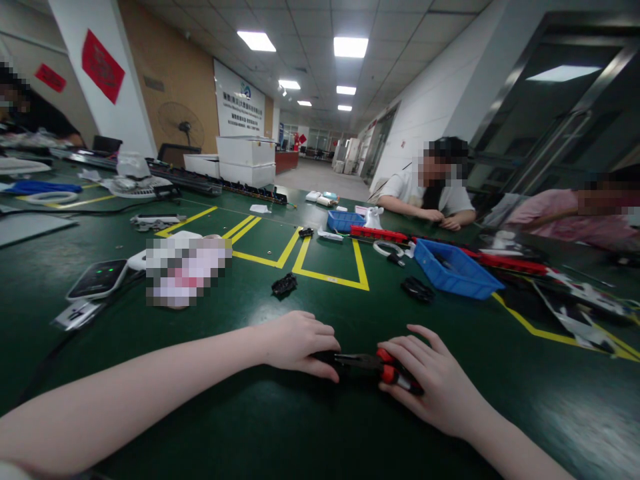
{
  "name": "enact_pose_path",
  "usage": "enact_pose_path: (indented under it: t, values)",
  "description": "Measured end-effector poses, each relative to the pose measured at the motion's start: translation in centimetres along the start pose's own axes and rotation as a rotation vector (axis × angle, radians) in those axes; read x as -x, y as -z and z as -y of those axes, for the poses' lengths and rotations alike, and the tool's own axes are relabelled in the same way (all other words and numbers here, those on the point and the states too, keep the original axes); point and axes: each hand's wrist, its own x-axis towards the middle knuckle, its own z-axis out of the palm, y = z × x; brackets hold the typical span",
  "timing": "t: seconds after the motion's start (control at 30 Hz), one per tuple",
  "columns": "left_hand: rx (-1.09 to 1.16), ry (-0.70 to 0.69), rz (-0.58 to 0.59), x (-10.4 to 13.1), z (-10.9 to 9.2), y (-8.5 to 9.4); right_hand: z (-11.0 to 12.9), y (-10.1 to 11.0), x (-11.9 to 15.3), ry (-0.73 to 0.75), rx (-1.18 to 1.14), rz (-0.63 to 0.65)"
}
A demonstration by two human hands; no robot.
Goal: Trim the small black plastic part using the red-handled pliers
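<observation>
Near the front of the dark green table (240, 427), my left hand (300, 343) is closed on a small black part (326, 357), mostly covered by the fingers. Red-and-black pliers (395, 373) are gripped by their handles in my right hand (430, 377). Their dark jaws point left and meet the black part, or lie right against it; the exact contact is too dark to tell. A small black piece (284, 285) lies beyond my left hand, and another black piece (417, 289) lies beyond my right hand.
A blue bin (457, 270) stands at the right, a smaller blue tray (345, 221) farther back. Yellow tape (330, 279) marks the table. A phone (187, 273) and a device with a screen (99, 279) lie left. People sit across the table and at the far left.
</observation>
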Motion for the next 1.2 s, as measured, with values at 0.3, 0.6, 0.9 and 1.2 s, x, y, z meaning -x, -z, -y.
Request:
enact_pose_path:
  t: [0.3,0.6,0.9,1.2]
  values:
    - [-0.004,0.021,0.007,-0.04,-0.09,0.11,0.1,0.21,-0.17,-0.002,-0.014,-0.003]
    - [0.007,0.011,0.014,-0.05,-0.08,0.26,0.01,0.13,0.29,-0.047,-0.074,0.037]
    - [0.029,0.015,0.025,-0.08,-0.1,0.3,-0.12,-0.11,0.47,-0.056,-0.095,0.04]
    - [-0.034,0.002,0.007,-0.05,-0.14,0.03,0.25,0.26,0.1,-0.072,-0.13,0.056]
